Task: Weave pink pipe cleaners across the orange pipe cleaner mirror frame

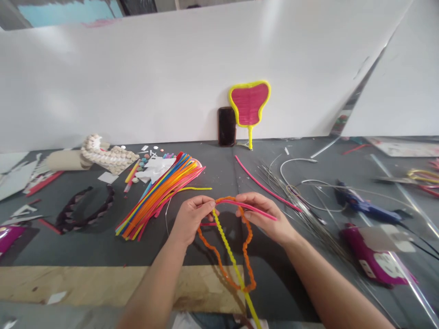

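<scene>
My left hand (pixel 195 217) pinches the top of a bumpy orange loop (pixel 249 249), where a yellow twisted strand (pixel 229 246) meets it. The yellow strand runs down through the loop, crosses its lower end and continues below. My right hand (pixel 267 217) closes on the loop's upper right. A pink pipe cleaner (pixel 255 209) lies along the loop's top between both hands, one end reaching over my right fingers. A short pink end shows beside my left fingers. My fingertips partly hide the joint. Left of my hands lies a bundle of coloured pipe cleaners (pixel 161 198).
A pink-and-yellow fan shape (pixel 249 103) and a phone (pixel 227 126) lean on the white board. Wires (pixel 308 221), a loose pink pipe cleaner (pixel 264 185), a glue gun (pixel 368 204) and a purple power strip (pixel 377 258) lie right. A braided dark band (pixel 80 212) lies left.
</scene>
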Available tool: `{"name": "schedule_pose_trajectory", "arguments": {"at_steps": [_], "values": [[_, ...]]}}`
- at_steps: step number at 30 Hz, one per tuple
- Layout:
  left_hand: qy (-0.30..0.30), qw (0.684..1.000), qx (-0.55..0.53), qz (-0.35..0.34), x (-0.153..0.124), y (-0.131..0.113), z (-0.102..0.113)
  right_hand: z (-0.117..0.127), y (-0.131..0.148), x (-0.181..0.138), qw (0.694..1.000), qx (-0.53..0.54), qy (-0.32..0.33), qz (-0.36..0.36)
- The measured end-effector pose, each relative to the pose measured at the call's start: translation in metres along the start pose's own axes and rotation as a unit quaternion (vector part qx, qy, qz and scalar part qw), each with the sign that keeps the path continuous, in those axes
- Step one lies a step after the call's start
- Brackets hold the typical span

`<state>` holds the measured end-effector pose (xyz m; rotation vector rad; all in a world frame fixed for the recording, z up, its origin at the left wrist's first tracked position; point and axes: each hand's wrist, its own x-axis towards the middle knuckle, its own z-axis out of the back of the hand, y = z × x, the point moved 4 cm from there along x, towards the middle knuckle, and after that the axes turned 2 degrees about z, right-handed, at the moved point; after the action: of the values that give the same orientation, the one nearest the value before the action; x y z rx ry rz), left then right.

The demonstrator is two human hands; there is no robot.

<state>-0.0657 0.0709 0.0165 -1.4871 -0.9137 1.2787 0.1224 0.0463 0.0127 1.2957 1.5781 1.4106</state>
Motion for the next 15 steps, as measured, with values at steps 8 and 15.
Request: {"name": "schedule_pose_trajectory", "arguments": {"at_steps": [8, 15], "values": [[0.017, 0.999, 0.028, -0.019, -0.003, -0.002, -0.003, 0.009, 0.001, 0.003, 0.979, -0.122, -0.162, 0.033], [0.03, 0.998, 0.025, -0.044, -0.004, -0.002, -0.003, 0.001, -0.012, 0.005, 0.981, 0.109, -0.152, -0.055]]}}
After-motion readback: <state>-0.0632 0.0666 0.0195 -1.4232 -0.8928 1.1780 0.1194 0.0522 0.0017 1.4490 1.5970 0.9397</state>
